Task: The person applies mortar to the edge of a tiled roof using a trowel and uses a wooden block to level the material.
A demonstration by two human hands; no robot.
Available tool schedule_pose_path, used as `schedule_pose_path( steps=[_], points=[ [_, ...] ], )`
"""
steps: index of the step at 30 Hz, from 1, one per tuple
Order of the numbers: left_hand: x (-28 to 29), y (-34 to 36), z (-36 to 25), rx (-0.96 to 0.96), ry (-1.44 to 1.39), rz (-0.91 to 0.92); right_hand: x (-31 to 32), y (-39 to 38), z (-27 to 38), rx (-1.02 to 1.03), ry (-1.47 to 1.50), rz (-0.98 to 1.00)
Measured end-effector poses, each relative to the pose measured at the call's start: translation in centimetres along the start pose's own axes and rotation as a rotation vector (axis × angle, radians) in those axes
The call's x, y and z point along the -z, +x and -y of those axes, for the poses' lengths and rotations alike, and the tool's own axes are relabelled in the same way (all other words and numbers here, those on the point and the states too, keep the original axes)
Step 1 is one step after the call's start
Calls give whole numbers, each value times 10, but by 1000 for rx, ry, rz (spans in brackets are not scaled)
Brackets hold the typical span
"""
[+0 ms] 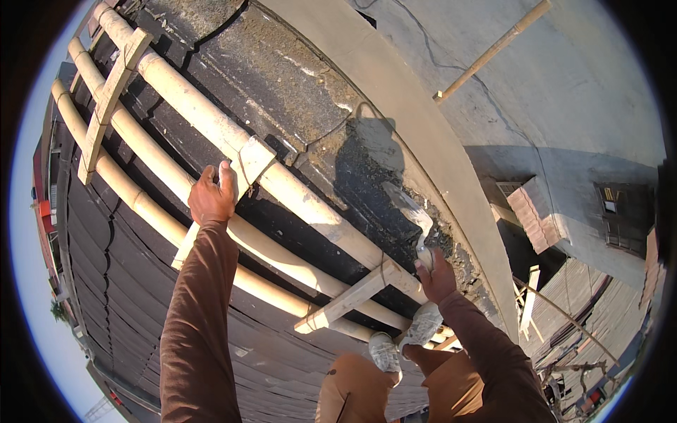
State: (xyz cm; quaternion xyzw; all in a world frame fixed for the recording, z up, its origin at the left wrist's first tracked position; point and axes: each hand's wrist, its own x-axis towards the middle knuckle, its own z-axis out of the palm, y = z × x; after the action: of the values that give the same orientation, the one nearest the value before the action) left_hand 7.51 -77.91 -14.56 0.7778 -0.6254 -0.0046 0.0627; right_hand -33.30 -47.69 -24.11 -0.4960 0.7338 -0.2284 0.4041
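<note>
My left hand (211,194) is closed at a short wooden slat (252,161), its fingers curled and its thumb up. That slat lies across three bamboo poles (310,204) and is tied to the thickest one. In my right hand (438,276) is a trowel (407,209), gripped by the handle. Its mortar-smeared blade points up and away, low over the dark ledge beside the wall. Rough mortar (458,261) is spread along the wall's foot, near the trowel. Whether the blade touches the surface, I cannot tell.
More wooden slats (349,296) cross the bamboo. My feet, in whitish stained coverings (384,351), stand at the poles' near end. Left lies dark tiled roofing (127,282). A smooth grey wall top (423,134) curves along the right, with a drop beyond. A bamboo stick (493,51) juts out there.
</note>
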Motion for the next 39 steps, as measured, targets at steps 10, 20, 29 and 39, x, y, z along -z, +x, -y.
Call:
schedule_pose_path(
  steps=[10, 20, 29, 39],
  points=[
    [21, -5, -19, 34, -2, -120, -8, 31, -63, 255, -46, -23],
    [7, -17, -15, 117, -64, -165, 0, 31, -53, 454, 87, -87],
    [4, -28, -20, 98, -72, -181, 3, 90, 9, 427, -154, -263],
    [15, -32, -17, 116, -65, -180, -25, 143, 61, 353, -307, -363]
  ],
)
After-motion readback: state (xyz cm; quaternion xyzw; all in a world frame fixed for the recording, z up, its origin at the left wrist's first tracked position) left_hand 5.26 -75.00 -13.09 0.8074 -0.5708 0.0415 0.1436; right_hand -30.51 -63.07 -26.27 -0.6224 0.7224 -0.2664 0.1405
